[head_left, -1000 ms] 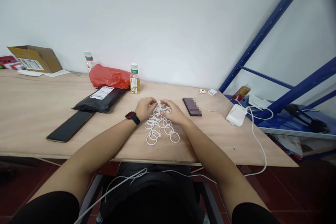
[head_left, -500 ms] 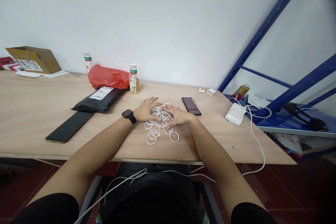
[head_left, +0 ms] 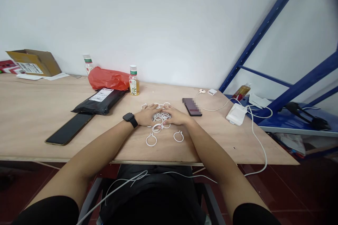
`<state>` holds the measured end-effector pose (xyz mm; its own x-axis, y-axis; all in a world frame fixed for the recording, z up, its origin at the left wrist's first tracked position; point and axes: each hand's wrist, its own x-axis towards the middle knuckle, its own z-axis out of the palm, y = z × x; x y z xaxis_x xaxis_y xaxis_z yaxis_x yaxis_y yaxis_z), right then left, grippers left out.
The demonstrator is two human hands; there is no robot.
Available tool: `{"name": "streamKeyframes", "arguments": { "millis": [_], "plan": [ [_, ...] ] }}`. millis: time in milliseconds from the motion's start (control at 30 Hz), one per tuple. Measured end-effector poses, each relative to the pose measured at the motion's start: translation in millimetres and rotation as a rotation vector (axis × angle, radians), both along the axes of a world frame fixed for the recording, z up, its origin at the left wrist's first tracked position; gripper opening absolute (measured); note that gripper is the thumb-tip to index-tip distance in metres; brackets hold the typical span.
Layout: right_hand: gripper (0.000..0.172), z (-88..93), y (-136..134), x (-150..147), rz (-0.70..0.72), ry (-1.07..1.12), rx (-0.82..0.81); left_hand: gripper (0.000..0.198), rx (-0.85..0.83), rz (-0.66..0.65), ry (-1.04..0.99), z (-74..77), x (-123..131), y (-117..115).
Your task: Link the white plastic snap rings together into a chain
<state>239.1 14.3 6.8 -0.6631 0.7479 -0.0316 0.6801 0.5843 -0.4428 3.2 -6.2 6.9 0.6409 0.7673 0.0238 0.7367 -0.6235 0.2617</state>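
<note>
Several white plastic rings with small clips, like curtain rings (head_left: 158,116), lie in a heap on the wooden table (head_left: 163,153). My left hand (head_left: 147,115) curves around the heap's left side, fingers stretched out. On the right side, my right hand (head_left: 176,115) cups the pile in the same way, its fingers apart. Both hands touch the rings without gripping one, and they cover part of the heap. Two loose rings lie nearer to me, one at the left (head_left: 151,140) and one at the right (head_left: 179,136). A black watch (head_left: 130,119) is on my left wrist.
A phone (head_left: 192,107) lies right of my hands, with a white charger (head_left: 236,114) and cables beyond. To the left are another phone (head_left: 69,128), a black parcel (head_left: 101,101), a red bag (head_left: 109,78) and a drink bottle (head_left: 134,81). A cardboard box (head_left: 34,62) stands far left.
Both hands have drawn closer together, pushing the rings into a tighter heap. Two rings now lie separate at the near side, and a few show beyond the fingertips.
</note>
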Motion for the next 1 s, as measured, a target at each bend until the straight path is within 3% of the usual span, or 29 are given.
{"name": "streamKeyframes", "arguments": {
  "millis": [167, 467, 800, 1000],
  "plan": [
    [0.061, -8.0, 5, -1, 0.026, 0.122, 0.085, 0.075, 0.083, 0.052, -0.063, -1.0, -1, 3],
    [0.049, -10.8, 5, -2, -0.071, 0.276, 0.173, 0.048, 0.171, 0.153, -0.226, -7.8, -2, 8],
    [0.026, -1.9, 6, -3, -0.205, 0.338, 0.334, 0.062, 0.132, 0.153, -0.265, -3.1, -2, 4],
    [0.019, 2.1, 3, -2, -0.302, 0.33, 0.34, 0.075, 0.099, 0.123, -0.236, -1.9, -3, 3]
  ]
}}
